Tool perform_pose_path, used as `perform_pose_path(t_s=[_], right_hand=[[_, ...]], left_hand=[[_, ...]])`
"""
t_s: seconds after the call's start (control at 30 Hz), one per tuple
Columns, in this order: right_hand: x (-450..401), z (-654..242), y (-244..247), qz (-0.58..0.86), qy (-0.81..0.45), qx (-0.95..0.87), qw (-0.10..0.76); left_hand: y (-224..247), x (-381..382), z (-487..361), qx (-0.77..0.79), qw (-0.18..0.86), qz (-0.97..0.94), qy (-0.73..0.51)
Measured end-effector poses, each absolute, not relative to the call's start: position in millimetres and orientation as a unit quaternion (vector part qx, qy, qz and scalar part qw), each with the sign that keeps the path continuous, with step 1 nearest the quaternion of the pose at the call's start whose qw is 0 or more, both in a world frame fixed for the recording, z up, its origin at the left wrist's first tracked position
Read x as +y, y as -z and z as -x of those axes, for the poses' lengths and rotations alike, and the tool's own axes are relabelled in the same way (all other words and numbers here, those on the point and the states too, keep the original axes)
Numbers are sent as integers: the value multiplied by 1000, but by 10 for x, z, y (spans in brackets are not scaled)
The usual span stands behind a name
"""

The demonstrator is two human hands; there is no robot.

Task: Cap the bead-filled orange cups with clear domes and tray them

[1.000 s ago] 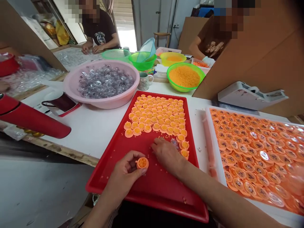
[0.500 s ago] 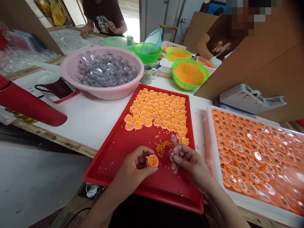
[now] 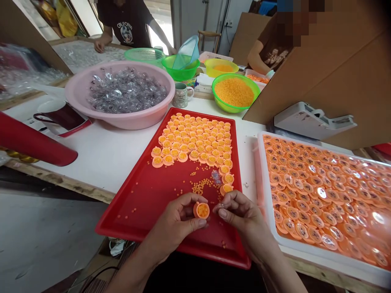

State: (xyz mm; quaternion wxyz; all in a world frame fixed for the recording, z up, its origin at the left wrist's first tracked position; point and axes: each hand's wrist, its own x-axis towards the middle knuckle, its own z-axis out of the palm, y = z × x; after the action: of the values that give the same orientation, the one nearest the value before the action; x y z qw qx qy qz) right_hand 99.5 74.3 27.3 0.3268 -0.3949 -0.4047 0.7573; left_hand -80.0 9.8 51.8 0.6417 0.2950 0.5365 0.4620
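My left hand (image 3: 177, 221) holds a small orange cup (image 3: 202, 210) with yellow-orange beads inside, over the front part of a red tray (image 3: 137, 189). Just right of the cup, my right hand (image 3: 241, 211) pinches a small clear disc (image 3: 218, 207). Rows of filled orange cups (image 3: 195, 138) cover the back of the tray. Loose orange beads (image 3: 201, 186) lie scattered in the middle, beside a few clear discs (image 3: 216, 176) near the cups on the right.
Behind the tray are a pink basin (image 3: 119, 118) of clear pieces, a mug (image 3: 181, 96) and a green bowl of beads (image 3: 234, 91). A white bin of capped cups (image 3: 314, 195) stands right. A red cylinder (image 3: 36, 140) juts in left. Two people are across the table.
The clear disc in my right hand has come closer to the orange cup and now lies flatter. The whole scene has shifted slightly left in view. One person's arm across the table has lowered.
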Motion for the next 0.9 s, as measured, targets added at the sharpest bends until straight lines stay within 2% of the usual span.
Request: perform_pose_path(t_s=[0.33, 0.5, 0.83, 0.9], right_hand=[[728, -940, -263, 398, -796, -336, 309], [651, -873, -221, 425, -772, -348, 321], [542, -814, -271, 459, -715, -444, 285], [528, -825, -271, 465, -715, -440, 282]], left_hand=[[-516, 126, 797, 523, 653, -311, -451], [-533, 147, 775, 551, 608, -350, -452], [-405, 91, 748, 590, 472, -472, -454], [-428, 77, 774, 579, 470, -497, -442]])
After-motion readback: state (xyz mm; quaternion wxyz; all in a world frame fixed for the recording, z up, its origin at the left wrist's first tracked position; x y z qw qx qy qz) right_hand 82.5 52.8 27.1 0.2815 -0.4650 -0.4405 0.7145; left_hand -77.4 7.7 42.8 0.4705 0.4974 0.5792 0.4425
